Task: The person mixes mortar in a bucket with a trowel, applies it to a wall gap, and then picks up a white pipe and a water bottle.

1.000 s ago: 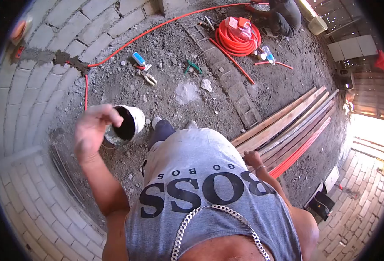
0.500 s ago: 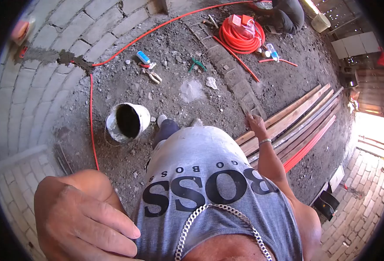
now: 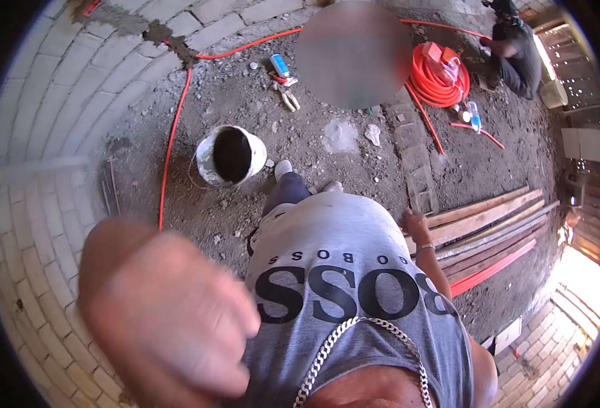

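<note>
My left hand (image 3: 171, 313) is large and close to the camera at lower left, in front of my grey tank top (image 3: 341, 231). Its fingers look curled but are smeared by motion, and I cannot make out anything in them. Lower at my right side hangs my right hand (image 3: 417, 226), fingers loosely bent and apart, with nothing seen in it. It appears near the ends of some wooden boards (image 3: 483, 212). On the dirt floor ahead of my feet stands a white bucket (image 3: 258, 151) with dark grey contents.
A red hose (image 3: 172, 139) runs along the block wall (image 3: 62, 81). Pliers (image 3: 290, 100), a blue can (image 3: 279, 66) and a coiled orange hose (image 3: 422, 85) lie on the ground. Another person (image 3: 517, 58) crouches at upper right. A blurred round patch hides the top middle.
The view has turned, so the floor things sit farther right and the bucket higher. My left hand has moved up and right in view. My right arm still hangs down.
</note>
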Demonstrator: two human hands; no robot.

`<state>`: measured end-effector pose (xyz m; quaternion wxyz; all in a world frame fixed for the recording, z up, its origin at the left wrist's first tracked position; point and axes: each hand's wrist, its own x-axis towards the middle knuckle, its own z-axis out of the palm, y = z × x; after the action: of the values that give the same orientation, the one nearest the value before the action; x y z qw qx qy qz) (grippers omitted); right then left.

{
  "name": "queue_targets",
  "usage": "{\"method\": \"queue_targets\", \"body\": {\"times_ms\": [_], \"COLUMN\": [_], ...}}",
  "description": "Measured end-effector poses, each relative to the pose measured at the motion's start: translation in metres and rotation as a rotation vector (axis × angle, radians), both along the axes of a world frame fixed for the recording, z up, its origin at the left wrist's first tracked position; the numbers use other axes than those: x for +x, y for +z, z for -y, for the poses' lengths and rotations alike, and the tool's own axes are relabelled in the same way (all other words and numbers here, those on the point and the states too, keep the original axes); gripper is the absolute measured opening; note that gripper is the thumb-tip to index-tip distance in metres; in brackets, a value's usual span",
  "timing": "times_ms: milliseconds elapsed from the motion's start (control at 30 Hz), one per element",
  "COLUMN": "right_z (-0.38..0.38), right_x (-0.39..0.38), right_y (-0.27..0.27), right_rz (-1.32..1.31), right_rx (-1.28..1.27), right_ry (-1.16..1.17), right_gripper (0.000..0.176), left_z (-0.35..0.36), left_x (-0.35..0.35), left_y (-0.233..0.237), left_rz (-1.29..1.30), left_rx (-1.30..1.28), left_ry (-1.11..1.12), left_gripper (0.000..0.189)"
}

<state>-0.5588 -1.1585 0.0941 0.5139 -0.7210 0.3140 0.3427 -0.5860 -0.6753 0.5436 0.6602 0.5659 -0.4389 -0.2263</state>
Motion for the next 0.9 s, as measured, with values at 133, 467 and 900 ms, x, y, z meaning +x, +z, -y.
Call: {"method": "queue_targets", "body": {"times_ms": [133, 467, 900], "right_z": [-0.003, 0.038, 0.009], "right_x": [0.027, -0.016, -0.002], "right_y": [-0.001, -0.04, -0.012], "right_rz": [0.105, -0.001, 0.169], "right_rx": [0.006, 0.16, -0.139], "right_ry": [0.012, -0.197, 0.033], "right_gripper": [0.025, 0.021, 0.022], "left_z": [0.029, -0.041, 0.004], "left_x": [0.08, -0.127, 0.034], "left_y": [-0.129, -0.526, -0.427], "left_rz": [-0.361, -0.162, -0.984], "left_rx": [-0.118, 1.125, 0.763], "left_ry": [0.311, 0.558, 1.037], "left_gripper": [0.065, 0.047, 0.032]}}
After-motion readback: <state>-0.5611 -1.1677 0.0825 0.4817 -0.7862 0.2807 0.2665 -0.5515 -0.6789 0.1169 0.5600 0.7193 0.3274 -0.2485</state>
